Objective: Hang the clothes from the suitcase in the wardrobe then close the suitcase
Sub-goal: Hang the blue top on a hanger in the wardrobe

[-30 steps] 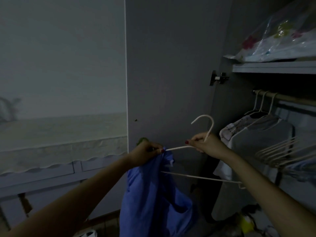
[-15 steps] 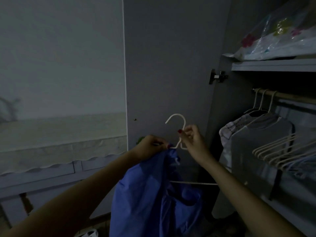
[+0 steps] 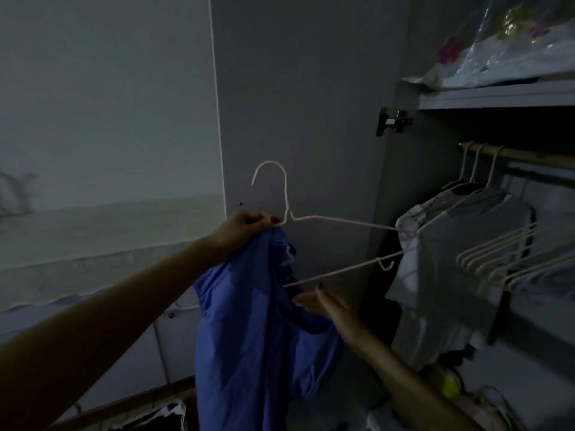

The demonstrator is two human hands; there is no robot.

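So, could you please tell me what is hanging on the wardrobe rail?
On the rail, three hangers carry a grey top and pale garments behind it; those are mostly covered. Further right the rail leaves the frame.

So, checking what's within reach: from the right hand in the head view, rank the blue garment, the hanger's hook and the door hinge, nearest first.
From the right hand:
1. Blue garment, touching it, just left.
2. Hanger's hook, above, left.
3. Door hinge, high up, right.
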